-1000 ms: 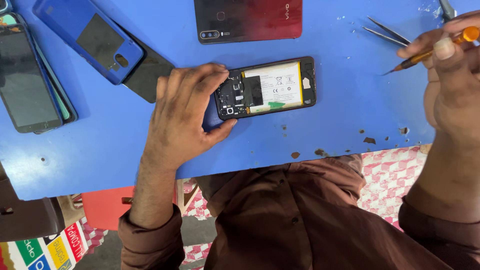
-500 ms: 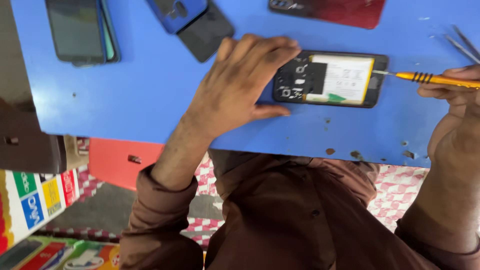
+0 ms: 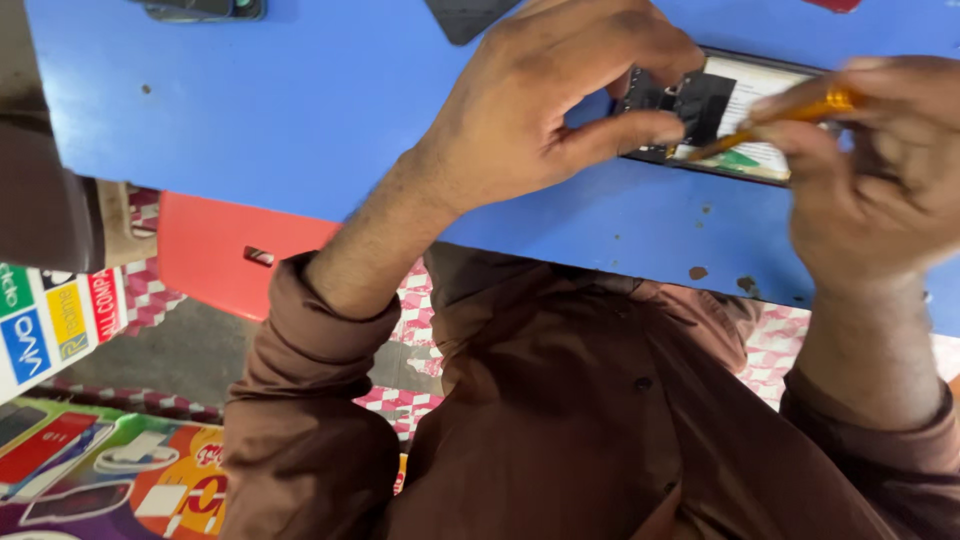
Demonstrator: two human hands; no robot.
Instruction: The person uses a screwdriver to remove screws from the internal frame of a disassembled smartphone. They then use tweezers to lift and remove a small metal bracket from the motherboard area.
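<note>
- While your left hand (image 3: 555, 100) rested on the blue table (image 3: 300, 110), its thumb and fingers pinched the near end of the opened phone (image 3: 735, 115), thumb on the edge nearest you and curled fingers over the far edge.
- Your right hand (image 3: 880, 170) gripped the orange-handled tool (image 3: 790, 118) with fingers pressed together around the shaft; the tip pointed toward 8 o'clock and met the phone's exposed interior just beside your left thumb.
- You had the phone lying flat with its back cover off, toward 1 o'clock in the head view and near the table edge closest to you. Its dark circuit section lay beside your left fingers; the pale battery label lay under the tool. The phone's far end was hidden behind your right hand.
- A dark phone (image 3: 205, 8) lay at 11 o'clock, cut off by the frame, well apart from both hands.
- A dark flat piece (image 3: 470, 15) lay at 12 o'clock, just beyond your left wrist side; you could not tell what it was.
- Small dark specks (image 3: 720, 278) dotted the table at 4 o'clock of the opened phone.
- Your brown shirt (image 3: 600, 420) filled the 6 o'clock area, and a red stool (image 3: 225, 255) showed under the table edge at 9 o'clock.
</note>
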